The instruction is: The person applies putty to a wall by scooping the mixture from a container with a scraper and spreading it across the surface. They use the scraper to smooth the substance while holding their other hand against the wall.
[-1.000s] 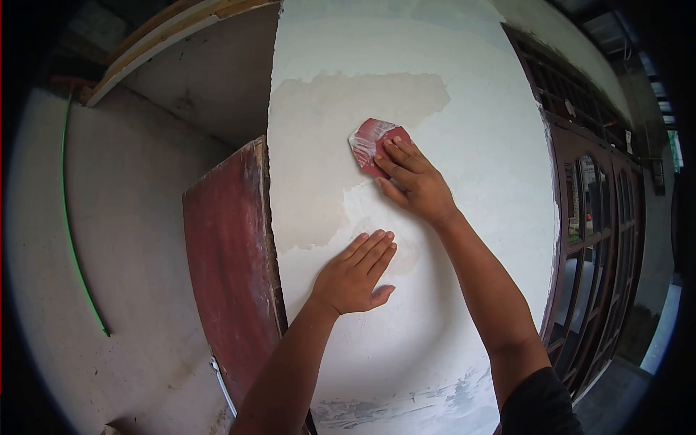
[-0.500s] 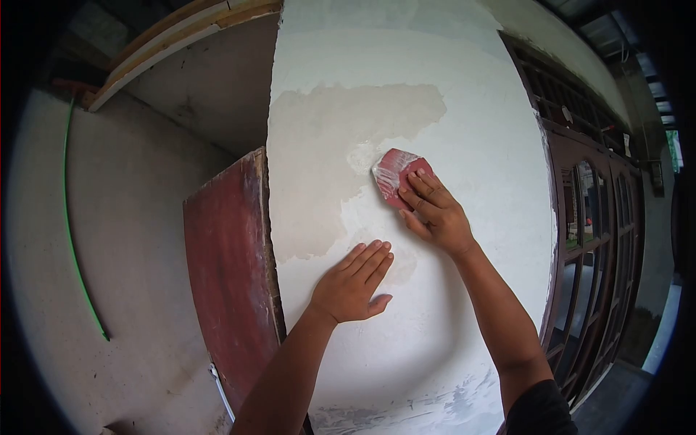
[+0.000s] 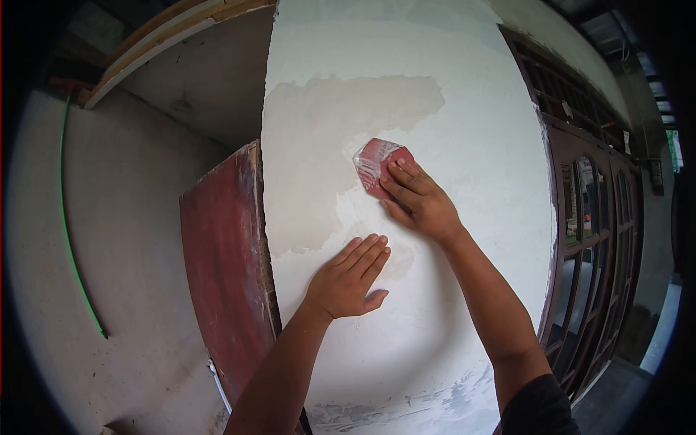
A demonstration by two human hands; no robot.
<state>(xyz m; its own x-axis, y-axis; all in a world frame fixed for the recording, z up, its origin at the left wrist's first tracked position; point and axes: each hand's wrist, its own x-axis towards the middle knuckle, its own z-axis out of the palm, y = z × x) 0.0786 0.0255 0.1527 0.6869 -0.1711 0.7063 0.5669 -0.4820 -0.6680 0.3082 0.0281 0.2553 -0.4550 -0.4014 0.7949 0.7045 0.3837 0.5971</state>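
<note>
Fingers of my right hand (image 3: 422, 203) press a flat, angular red putty spreader (image 3: 377, 161), smeared with white streaks, against the white wall (image 3: 478, 145). Its thumb lies along the spreader's lower edge. The spreader overlaps the right border of a large beige patch (image 3: 312, 123) with ragged edges. Lower and to the left, my left hand (image 3: 348, 279) rests flat on the wall, fingers stretched upward and thumb out to the side, holding nothing. A fainter beige spot (image 3: 397, 262) shows just right of its fingertips.
A worn red wooden panel (image 3: 225, 268) stands left of the wall's edge. Further left, a thin green hose (image 3: 65, 210) hangs down a grey wall. Brown doors with glass panes (image 3: 587, 239) are on the right. Dark smears (image 3: 391, 413) mark the wall's lower part.
My right hand has moved the spreader left and slightly up across the wall, over the edge of the beige patch. My left hand stays flat in nearly the same place.
</note>
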